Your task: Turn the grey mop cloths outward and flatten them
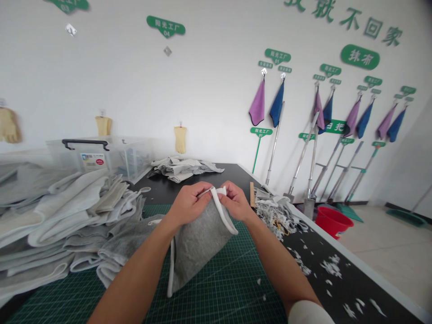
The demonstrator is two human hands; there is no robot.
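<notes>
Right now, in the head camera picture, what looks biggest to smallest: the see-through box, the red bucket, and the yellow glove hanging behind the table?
1. The clear plastic storage box looks largest.
2. The red bucket comes next.
3. The yellow glove looks smallest, but it seems farther away, so its real size is unsure.

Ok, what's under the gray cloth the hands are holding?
A green gridded cutting mat lies below the gray cloth, pinched by the left hand and right hand; the patch of mat directly beneath it is hidden.

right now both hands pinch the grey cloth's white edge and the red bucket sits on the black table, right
The red bucket stands on the floor beside the black table, not on it, as the head view shows. The hands and grey cloth are right.
</notes>
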